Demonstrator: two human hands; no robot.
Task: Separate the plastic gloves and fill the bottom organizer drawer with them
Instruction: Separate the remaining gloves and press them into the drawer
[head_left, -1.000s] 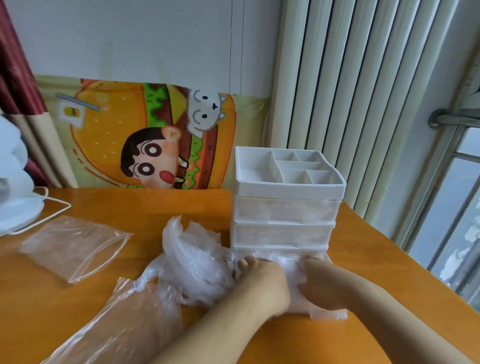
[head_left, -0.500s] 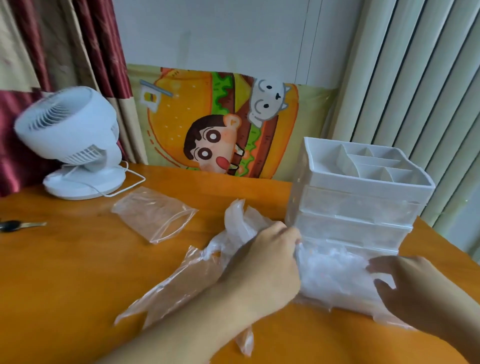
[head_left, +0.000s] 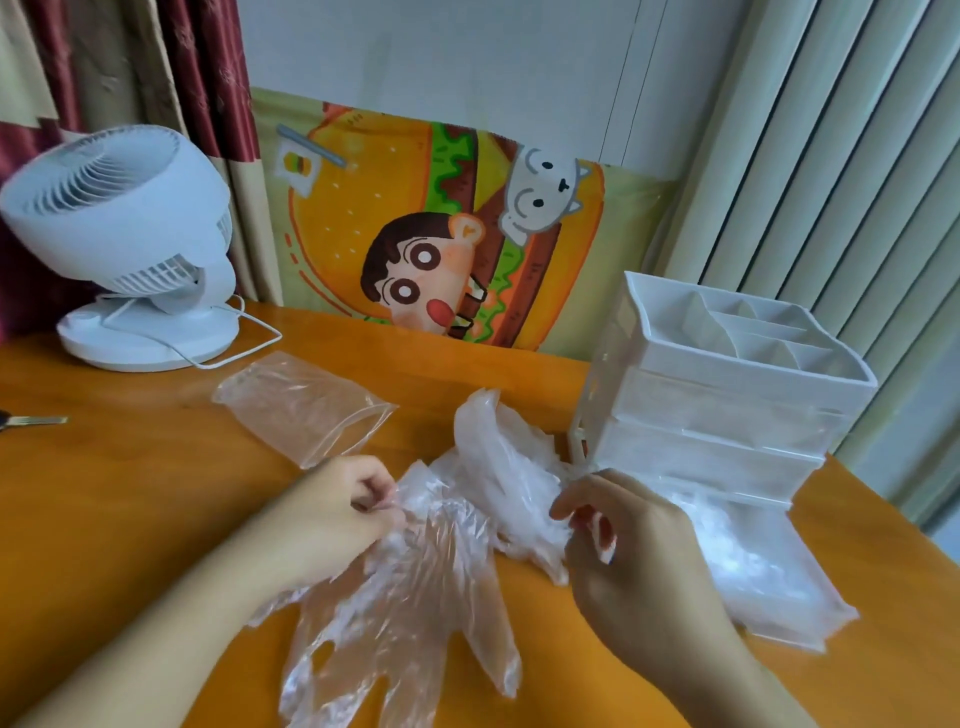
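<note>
A bunch of clear plastic gloves (head_left: 498, 467) lies on the orange table, left of a white drawer organizer (head_left: 727, 395). One glove (head_left: 410, 613) spreads flat toward me, fingers pointing at the near edge. My left hand (head_left: 337, 514) pinches the cuff of that glove. My right hand (head_left: 634, 556) pinches the crumpled gloves at the bunch's right side. The bottom drawer (head_left: 769, 577) is pulled out and holds crumpled gloves.
An empty clear zip bag (head_left: 301, 405) lies behind my left hand. A white desk fan (head_left: 130, 249) with its cord stands at the back left. A key (head_left: 31, 420) lies at the left edge. A cartoon poster (head_left: 447, 244) leans on the wall.
Both hands left the drawer and went left to the glove bunch. The left hand now pinches a flat glove and the right pinches the bunch. The view swung left.
</note>
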